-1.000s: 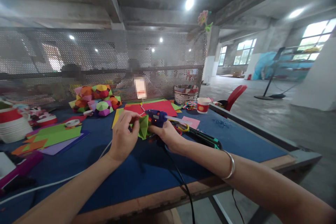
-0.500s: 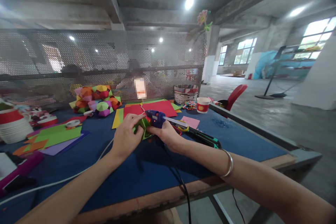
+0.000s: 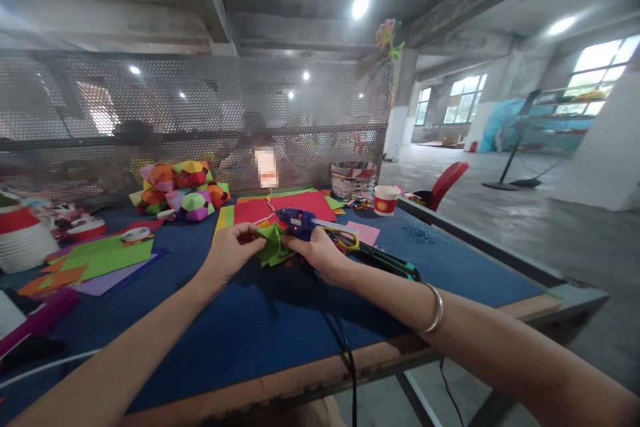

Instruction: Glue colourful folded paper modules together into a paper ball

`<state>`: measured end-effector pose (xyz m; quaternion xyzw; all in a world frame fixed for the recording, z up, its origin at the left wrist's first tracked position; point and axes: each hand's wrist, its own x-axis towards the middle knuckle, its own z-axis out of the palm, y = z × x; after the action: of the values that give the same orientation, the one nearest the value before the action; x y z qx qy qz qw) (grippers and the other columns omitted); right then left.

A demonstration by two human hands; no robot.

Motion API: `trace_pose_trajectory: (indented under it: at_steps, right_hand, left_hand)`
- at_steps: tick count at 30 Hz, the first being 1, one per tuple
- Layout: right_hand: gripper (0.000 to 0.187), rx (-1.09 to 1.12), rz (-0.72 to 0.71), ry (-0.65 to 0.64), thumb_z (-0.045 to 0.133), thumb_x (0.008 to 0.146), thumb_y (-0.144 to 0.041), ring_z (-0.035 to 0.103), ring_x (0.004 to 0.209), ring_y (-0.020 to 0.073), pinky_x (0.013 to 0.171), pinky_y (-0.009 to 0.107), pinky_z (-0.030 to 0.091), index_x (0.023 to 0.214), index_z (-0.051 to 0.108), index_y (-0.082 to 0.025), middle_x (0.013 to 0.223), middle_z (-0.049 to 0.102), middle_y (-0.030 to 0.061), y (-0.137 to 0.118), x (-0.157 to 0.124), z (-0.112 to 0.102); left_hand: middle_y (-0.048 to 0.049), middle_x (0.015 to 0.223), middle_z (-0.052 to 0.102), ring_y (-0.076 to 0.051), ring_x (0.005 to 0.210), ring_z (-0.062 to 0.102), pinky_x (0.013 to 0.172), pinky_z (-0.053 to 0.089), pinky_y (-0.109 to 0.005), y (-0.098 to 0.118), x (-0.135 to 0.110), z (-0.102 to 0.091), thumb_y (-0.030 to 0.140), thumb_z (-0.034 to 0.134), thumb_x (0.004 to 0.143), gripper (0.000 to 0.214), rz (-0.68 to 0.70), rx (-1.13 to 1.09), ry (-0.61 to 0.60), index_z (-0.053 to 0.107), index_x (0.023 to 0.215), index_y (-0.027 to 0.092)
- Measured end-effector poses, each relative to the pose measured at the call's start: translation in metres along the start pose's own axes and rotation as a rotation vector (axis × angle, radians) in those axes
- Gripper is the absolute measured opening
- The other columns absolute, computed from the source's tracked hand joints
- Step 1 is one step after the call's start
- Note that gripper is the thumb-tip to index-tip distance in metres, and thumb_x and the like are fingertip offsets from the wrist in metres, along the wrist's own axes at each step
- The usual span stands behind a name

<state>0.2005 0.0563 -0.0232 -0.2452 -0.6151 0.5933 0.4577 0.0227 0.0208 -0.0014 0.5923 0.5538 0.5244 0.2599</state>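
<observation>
My left hand [image 3: 227,257] pinches the left side of a folded green paper piece [image 3: 274,245] between thumb and fingers. A blue hot glue gun [image 3: 301,223], with a whitish glue stick [image 3: 334,227] out of its back, is in my right hand [image 3: 327,257]. The nozzle points left, just above the green piece. My right thumb touches the right edge of that piece. Some orange shows along its upper edge. Behind my right hand lie yellow-handled scissors [image 3: 353,240] and a black and green cutter [image 3: 387,260].
Red paper sheets [image 3: 300,205] lie ahead. Multicoloured paper balls [image 3: 195,206] stand back left, with green sheets [image 3: 113,260] nearer. A woven basket [image 3: 353,181] and a paper cup [image 3: 387,201] stand back right. A black cord [image 3: 353,373] hangs over the table's front edge.
My left hand has shifted slightly left and its fingers have come back to the green piece's edge, so more of the piece shows. My right hand and the glue gun have barely moved.
</observation>
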Motion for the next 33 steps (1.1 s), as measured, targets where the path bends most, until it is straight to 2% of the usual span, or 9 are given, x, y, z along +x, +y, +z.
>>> trace_pose_trajectory:
  at_steps: [4, 10, 13, 16, 19, 23, 26, 29, 33]
  right_hand:
    - [0.049, -0.030, -0.008, -0.014, 0.090, 0.062, -0.052, 0.061, 0.067, 0.0157, 0.054, 0.027, 0.054, 0.089, 0.065, -0.019, 0.078, 0.068, 0.0009, -0.002, -0.002, 0.001]
    - [0.049, 0.000, 0.017, -0.005, 0.082, 0.072, -0.063, 0.060, 0.061, 0.0140, 0.051, 0.025, 0.051, 0.089, 0.065, -0.020, 0.072, 0.065, -0.0004, -0.006, -0.005, 0.003]
    - [0.049, -0.004, 0.029, -0.015, 0.080, 0.074, -0.064, 0.062, 0.062, 0.0149, 0.050, 0.025, 0.052, 0.086, 0.066, -0.019, 0.072, 0.066, 0.0009, -0.006, -0.004, 0.002]
    - [0.046, -0.035, 0.026, 0.006, 0.087, 0.070, -0.054, 0.061, 0.062, 0.0143, 0.049, 0.024, 0.052, 0.093, 0.068, -0.019, 0.074, 0.067, -0.0002, -0.003, -0.003, 0.000]
    - [0.043, -0.068, 0.031, 0.036, 0.090, 0.067, -0.041, 0.059, 0.060, 0.0128, 0.047, 0.023, 0.051, 0.097, 0.068, -0.020, 0.075, 0.066, -0.0013, 0.000, -0.001, -0.002]
    - [0.029, -0.134, 0.036, 0.068, 0.085, 0.073, -0.030, 0.059, 0.059, 0.0132, 0.048, 0.024, 0.050, 0.095, 0.069, -0.020, 0.076, 0.068, 0.0000, 0.004, 0.001, -0.004]
    - [0.024, -0.159, 0.021, 0.065, 0.082, 0.075, -0.027, 0.059, 0.060, 0.0135, 0.049, 0.023, 0.050, 0.094, 0.070, -0.019, 0.076, 0.068, 0.0005, 0.006, 0.001, -0.006]
    - [0.022, -0.182, 0.028, 0.047, 0.081, 0.076, -0.029, 0.059, 0.060, 0.0139, 0.050, 0.025, 0.051, 0.092, 0.070, -0.019, 0.077, 0.069, 0.0017, 0.007, 0.001, -0.006]
    - [0.032, -0.177, 0.023, 0.034, 0.084, 0.072, -0.034, 0.060, 0.064, 0.0154, 0.052, 0.026, 0.053, 0.097, 0.071, -0.019, 0.082, 0.070, 0.0022, 0.006, 0.000, -0.005]
  left_hand:
    - [0.0002, 0.063, 0.069, -0.017, 0.060, 0.062, 0.062, 0.049, -0.028, 0.000, -0.001, 0.001, 0.032, 0.074, 0.052, 0.020, -0.058, -0.029, -0.041, 0.067, 0.067, 0.020]
    - [0.0023, 0.058, 0.065, -0.014, 0.056, 0.058, 0.057, 0.047, -0.025, 0.002, -0.002, 0.001, 0.024, 0.068, 0.057, 0.008, 0.026, 0.098, 0.020, 0.061, 0.060, 0.021]
    - [0.0028, 0.056, 0.064, -0.014, 0.054, 0.058, 0.054, 0.045, -0.024, 0.002, -0.003, 0.000, 0.020, 0.066, 0.057, 0.006, 0.041, 0.156, 0.012, 0.061, 0.059, 0.021]
    - [0.0031, 0.056, 0.064, -0.013, 0.052, 0.058, 0.053, 0.045, -0.023, 0.003, -0.004, 0.001, 0.019, 0.065, 0.058, 0.007, 0.028, 0.126, 0.000, 0.061, 0.062, 0.021]
    - [0.0024, 0.061, 0.067, -0.014, 0.056, 0.063, 0.058, 0.051, -0.025, 0.005, -0.005, 0.004, 0.019, 0.066, 0.056, 0.013, 0.013, 0.041, -0.029, 0.062, 0.068, 0.021]
    - [-0.0030, 0.084, 0.078, -0.019, 0.076, 0.073, 0.076, 0.059, -0.031, 0.010, -0.009, 0.006, 0.020, 0.069, 0.053, 0.028, 0.021, -0.061, -0.083, 0.069, 0.081, 0.020]
    - [-0.0058, 0.092, 0.081, -0.021, 0.079, 0.074, 0.078, 0.060, -0.034, 0.010, -0.010, 0.007, 0.029, 0.076, 0.056, 0.043, -0.013, -0.076, -0.135, 0.075, 0.097, 0.018]
    - [-0.0054, 0.082, 0.080, -0.021, 0.071, 0.072, 0.072, 0.059, -0.033, 0.006, -0.009, 0.007, 0.038, 0.079, 0.060, 0.035, -0.059, -0.069, -0.166, 0.078, 0.089, 0.018]
    - [-0.0036, 0.076, 0.079, -0.021, 0.069, 0.071, 0.068, 0.058, -0.031, 0.002, -0.008, 0.006, 0.031, 0.077, 0.062, 0.017, -0.057, -0.043, -0.123, 0.077, 0.075, 0.021]
